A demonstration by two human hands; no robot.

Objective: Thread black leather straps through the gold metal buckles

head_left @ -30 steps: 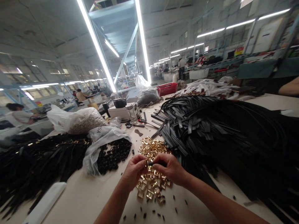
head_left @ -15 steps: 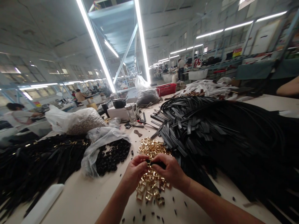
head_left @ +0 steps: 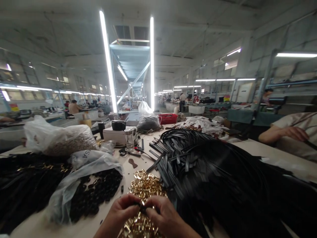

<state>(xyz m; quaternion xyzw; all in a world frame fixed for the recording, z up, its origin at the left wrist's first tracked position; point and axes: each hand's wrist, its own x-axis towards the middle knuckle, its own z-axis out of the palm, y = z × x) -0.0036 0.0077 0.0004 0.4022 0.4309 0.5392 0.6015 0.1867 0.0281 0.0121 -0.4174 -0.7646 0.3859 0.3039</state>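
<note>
My left hand [head_left: 122, 211] and my right hand [head_left: 163, 213] meet fingertip to fingertip above a heap of gold metal buckles [head_left: 146, 181]. Both are closed in a pinch. A narrow black strap [head_left: 143, 208] shows between them, held in my right fingers. Gold glints at the meeting point, but I cannot tell whether it is a held buckle or the heap behind. What my left fingers grip is mostly hidden. To the right lies a big bundle of black straps [head_left: 188, 158]. On the left, a clear plastic bag [head_left: 65, 185] spills small black loops [head_left: 96, 191].
Behind the heap are a glass jar [head_left: 129, 140], a brown leather piece [head_left: 133, 163] and a white box [head_left: 116, 135] with a black bowl [head_left: 119, 125]. More black straps [head_left: 22, 185] cover the left side. At right, a co-worker's hand [head_left: 294, 133] holds a dark strip.
My view has tilted up and turned slightly, so the hands and table sit lower in it. The co-worker at right now shows more. My hands keep their pinch over the buckles.
</note>
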